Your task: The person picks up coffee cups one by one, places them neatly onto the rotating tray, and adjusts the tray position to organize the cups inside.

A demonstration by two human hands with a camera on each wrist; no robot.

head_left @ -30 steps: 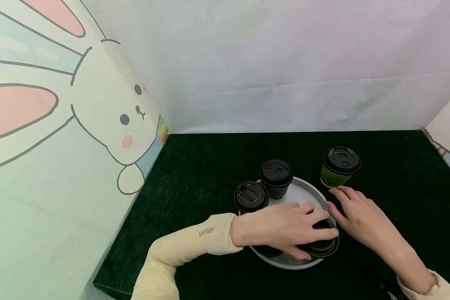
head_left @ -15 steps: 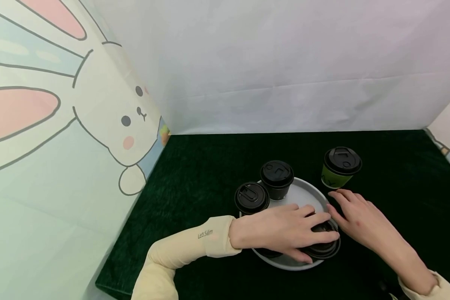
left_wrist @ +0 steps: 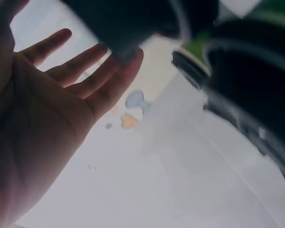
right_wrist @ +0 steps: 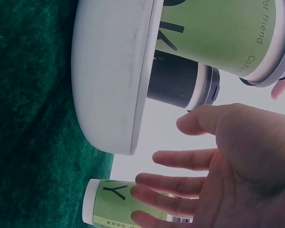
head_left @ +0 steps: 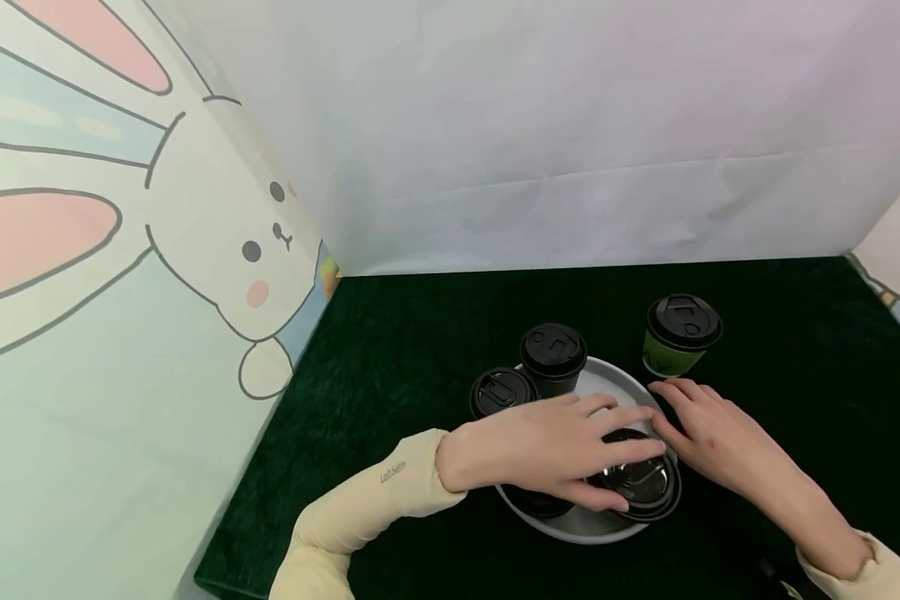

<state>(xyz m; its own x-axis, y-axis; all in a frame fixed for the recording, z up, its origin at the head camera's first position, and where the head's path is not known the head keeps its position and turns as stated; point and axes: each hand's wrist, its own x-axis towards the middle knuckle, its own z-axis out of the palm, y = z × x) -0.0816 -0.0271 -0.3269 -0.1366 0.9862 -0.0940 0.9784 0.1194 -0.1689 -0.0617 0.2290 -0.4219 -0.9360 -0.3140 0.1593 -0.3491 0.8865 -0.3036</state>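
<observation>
My left hand (head_left: 562, 442) is over a round grey-white tray (head_left: 621, 385), its spread fingers above the glossy black lid of a coffee cup (head_left: 645, 487). In the left wrist view its fingers look extended and apart; whether a fingertip touches the lid I cannot tell. The right wrist view shows a green-sleeved cup (right_wrist: 218, 38) standing on the tray. To the right of the tray, my right hand (head_left: 712, 433) has its fingers loosely extended and holds nothing. Just beyond its fingertips a green lidded coffee cup (head_left: 671, 354) stands on the cloth.
Two black-lidded cups stand at the tray's left and back: one cup (head_left: 501, 390) and another cup (head_left: 555, 354). A further black lid (head_left: 534, 502) is partly hidden under my left forearm and hand. Dark green cloth (head_left: 405, 350) covers the table, with a white backdrop (head_left: 555, 125) behind.
My left hand has shifted slightly left and uncovered more of the black lid beneath it. The right hand and the green cup beside the tray have barely moved.
</observation>
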